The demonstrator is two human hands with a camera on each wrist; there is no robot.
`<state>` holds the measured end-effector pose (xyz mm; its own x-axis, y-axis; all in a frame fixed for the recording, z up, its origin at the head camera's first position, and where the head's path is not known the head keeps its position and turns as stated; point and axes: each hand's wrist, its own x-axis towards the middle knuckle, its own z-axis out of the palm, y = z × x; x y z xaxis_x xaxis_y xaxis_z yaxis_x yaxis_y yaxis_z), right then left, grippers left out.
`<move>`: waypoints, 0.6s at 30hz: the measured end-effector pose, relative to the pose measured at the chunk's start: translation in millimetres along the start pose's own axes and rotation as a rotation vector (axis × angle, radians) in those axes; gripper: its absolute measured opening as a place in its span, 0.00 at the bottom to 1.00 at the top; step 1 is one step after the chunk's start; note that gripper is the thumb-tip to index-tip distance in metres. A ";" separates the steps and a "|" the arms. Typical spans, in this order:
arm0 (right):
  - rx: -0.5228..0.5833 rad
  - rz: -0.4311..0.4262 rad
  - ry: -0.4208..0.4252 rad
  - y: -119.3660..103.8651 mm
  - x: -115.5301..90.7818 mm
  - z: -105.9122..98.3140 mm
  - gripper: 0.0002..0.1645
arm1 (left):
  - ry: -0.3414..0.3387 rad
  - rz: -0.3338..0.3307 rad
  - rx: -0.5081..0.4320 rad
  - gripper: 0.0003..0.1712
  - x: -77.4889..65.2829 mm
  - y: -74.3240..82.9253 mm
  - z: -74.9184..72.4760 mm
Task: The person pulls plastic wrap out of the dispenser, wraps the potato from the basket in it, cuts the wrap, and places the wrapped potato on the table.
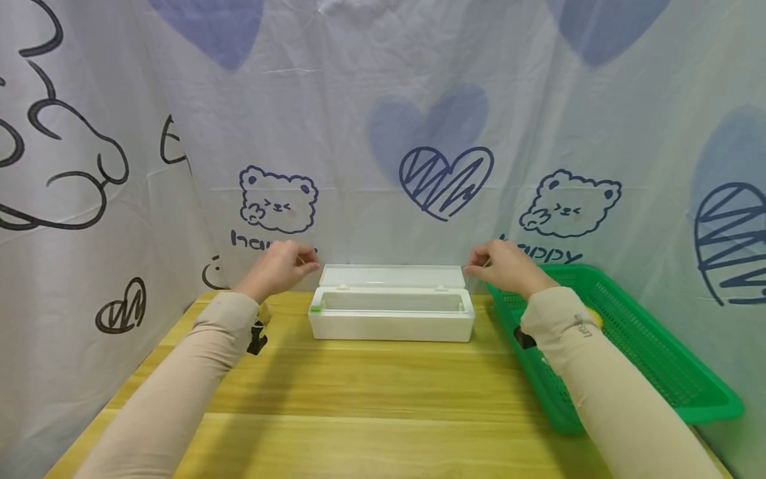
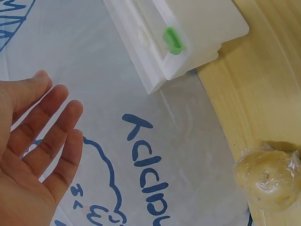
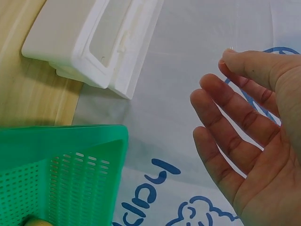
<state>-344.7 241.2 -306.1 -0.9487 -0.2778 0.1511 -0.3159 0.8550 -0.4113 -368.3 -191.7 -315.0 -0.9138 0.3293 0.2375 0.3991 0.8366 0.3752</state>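
A long white cling film dispenser (image 1: 391, 326) stands at the table's back with its lid (image 1: 391, 275) raised. A green piece (image 2: 173, 41) sits at its left end. My left hand (image 1: 286, 265) is raised beyond the left end, thumb and index fingertips pinched together, the other fingers loosely bent. Mirroring it, my right hand (image 1: 501, 265) pinches past the right end. What appears to be clear cling film between the hands is almost invisible; its extent cannot be made out. A potato wrapped in clear film (image 2: 268, 179) lies on the table below my left wrist.
At the right stands a green perforated basket (image 1: 643, 346), partly behind my right forearm. A yellowish round thing (image 3: 38, 222) lies inside it, mostly hidden. The wooden table (image 1: 383, 399) meets a white curtain (image 1: 359, 133) with printed hearts and bears at the back.
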 end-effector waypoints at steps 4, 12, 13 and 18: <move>0.015 -0.017 0.005 -0.5 0.2 -4.1 0.11 | 0.015 0.028 -0.014 0.09 2.0 0.0 -3.2; 0.018 -0.032 0.025 -3.7 1.3 -15.1 0.11 | 0.064 0.079 -0.015 0.07 4.8 0.2 -10.9; 0.019 -0.033 0.025 -3.9 1.4 -15.7 0.11 | 0.065 0.081 -0.011 0.08 4.9 0.3 -11.8; 0.025 -0.040 0.030 -3.8 2.1 -16.6 0.10 | 0.055 0.071 -0.018 0.09 4.1 0.8 -13.9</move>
<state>-345.2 244.7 -289.2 -0.9345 -0.2979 0.1949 -0.3542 0.8322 -0.4265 -370.7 -195.8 -301.2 -0.8780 0.3622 0.3130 0.4642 0.8040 0.3716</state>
